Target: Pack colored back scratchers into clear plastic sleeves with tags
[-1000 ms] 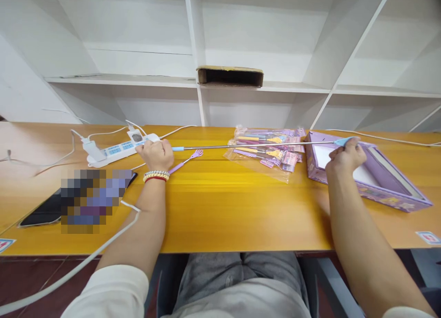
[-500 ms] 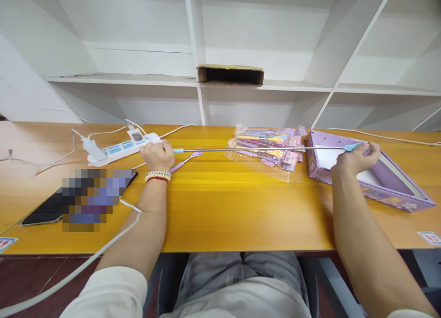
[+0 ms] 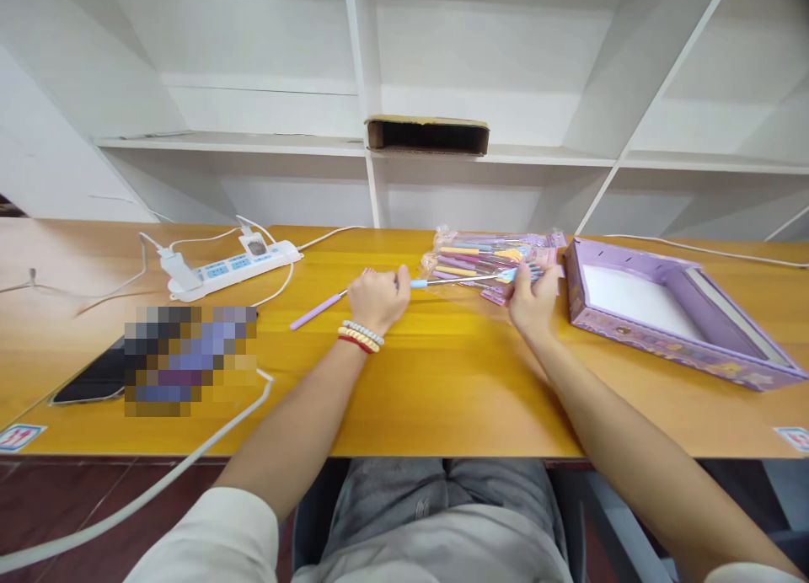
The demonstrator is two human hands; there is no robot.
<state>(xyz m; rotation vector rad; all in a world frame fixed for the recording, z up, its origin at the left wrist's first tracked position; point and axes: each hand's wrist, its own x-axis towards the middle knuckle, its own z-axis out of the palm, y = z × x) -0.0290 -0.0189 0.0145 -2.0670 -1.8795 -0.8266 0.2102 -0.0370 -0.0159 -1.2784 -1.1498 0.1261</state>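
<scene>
A blue stick with a thin metal rod (image 3: 458, 280) spans the space between my two hands, above the table. My left hand (image 3: 379, 298) is closed round its blue handle end. Near its blue, claw-like head, my right hand (image 3: 533, 295) grips the other end. Behind the rod lie several similar sticks in clear plastic packets (image 3: 468, 253), purple, yellow and pink. A loose purple stick (image 3: 316, 312) rests on the table left of my left hand, its far end partly hidden behind that hand.
An open purple box (image 3: 657, 334) stands on the table at the right. At the left are a white power strip (image 3: 237, 269) with plugs and cables, and a dark phone-like device (image 3: 92, 378). A cardboard box (image 3: 427, 136) sits on the white shelf behind.
Both hands have come closer together, and the metal rod between them is much shorter. My right hand has moved left, away from the purple box; my left hand has moved right.
</scene>
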